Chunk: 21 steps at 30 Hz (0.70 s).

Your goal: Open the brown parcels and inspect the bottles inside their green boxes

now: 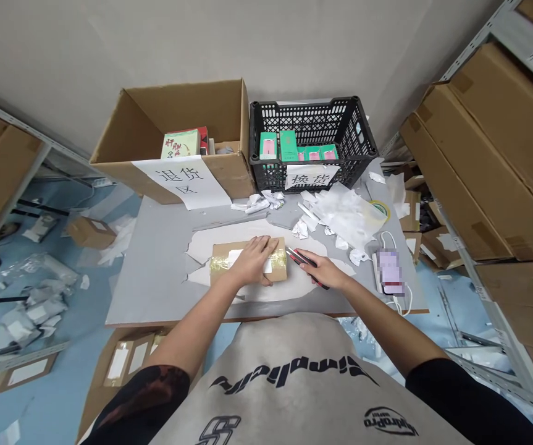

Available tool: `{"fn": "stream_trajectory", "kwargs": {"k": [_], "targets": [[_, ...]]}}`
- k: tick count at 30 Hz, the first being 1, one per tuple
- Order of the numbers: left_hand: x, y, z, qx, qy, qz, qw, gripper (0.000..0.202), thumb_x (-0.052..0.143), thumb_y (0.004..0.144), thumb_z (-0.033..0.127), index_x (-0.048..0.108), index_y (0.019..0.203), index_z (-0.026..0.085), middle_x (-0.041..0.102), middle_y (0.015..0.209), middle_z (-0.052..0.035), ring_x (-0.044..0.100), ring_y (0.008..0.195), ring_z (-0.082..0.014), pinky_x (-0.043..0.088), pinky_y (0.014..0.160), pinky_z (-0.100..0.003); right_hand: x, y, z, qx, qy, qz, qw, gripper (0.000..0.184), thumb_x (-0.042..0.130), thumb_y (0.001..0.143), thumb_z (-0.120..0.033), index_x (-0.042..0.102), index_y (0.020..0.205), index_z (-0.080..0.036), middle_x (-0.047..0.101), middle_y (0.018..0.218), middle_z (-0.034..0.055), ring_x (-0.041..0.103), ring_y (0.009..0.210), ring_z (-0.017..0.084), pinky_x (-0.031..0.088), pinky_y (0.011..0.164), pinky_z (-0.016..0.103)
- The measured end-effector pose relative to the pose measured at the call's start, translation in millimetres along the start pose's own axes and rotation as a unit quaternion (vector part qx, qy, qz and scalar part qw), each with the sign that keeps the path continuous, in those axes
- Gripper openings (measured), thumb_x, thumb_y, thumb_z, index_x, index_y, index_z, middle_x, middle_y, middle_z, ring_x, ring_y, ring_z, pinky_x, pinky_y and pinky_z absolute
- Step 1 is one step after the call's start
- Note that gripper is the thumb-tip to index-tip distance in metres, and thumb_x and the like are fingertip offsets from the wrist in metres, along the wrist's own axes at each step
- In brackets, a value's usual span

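Note:
A small brown cardboard parcel (222, 259) lies on a white paper sheet (294, 293), with yellowish tape wrapped around its right end and a white label on top. My left hand (252, 261) rests flat on the parcel, fingers spread. My right hand (324, 271) lies just right of the parcel and holds a red-handled cutter (304, 262) with its metal tip toward the parcel's taped end. The tip is close to the tape, but I cannot tell whether they touch.
The grey table (150, 278) holds crumpled white paper (340, 210), a tape roll (380, 210) and a phone (389, 272). At its back stand a cardboard box (192, 105) and a black crate (354, 136) with green packages. Shelves of cartons flank both sides.

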<state>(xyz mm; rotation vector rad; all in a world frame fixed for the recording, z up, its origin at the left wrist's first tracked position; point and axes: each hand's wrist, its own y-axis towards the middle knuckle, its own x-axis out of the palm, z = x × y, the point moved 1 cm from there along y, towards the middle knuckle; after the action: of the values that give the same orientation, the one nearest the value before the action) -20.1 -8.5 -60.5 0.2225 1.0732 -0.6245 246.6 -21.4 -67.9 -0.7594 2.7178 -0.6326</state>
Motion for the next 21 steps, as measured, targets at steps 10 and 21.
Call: {"fn": "stream_trajectory", "kwargs": {"k": [10, 21], "targets": [[-0.8, 2, 4, -0.005, 0.027, -0.012, 1.000, 0.134, 0.092, 0.041, 0.042, 0.022, 0.153, 0.020, 0.027, 0.154, -0.0209, 0.024, 0.143, -0.0451, 0.015, 0.118, -0.056, -4, 3, -7, -0.019, -0.056, 0.010, 0.998, 0.057, 0.064, 0.085, -0.040, 0.052, 0.141, -0.039, 0.073, 0.097, -0.0001, 0.050, 0.041, 0.007, 0.047, 0.040, 0.026], [13.1, 2, 13, -0.014, 0.106, -0.003, 0.994, 0.140, 0.092, 0.039, 0.037, 0.018, 0.154, 0.009, 0.017, 0.159, -0.0283, 0.006, 0.146, -0.0513, -0.001, 0.116, -0.062, -7, -1, -14, -0.024, -0.095, -0.002, 0.995, 0.055, 0.066, 0.084, -0.041, 0.055, 0.138, -0.040, 0.074, 0.104, -0.0008, 0.049, 0.038, 0.007, 0.046, 0.040, 0.027]]}}
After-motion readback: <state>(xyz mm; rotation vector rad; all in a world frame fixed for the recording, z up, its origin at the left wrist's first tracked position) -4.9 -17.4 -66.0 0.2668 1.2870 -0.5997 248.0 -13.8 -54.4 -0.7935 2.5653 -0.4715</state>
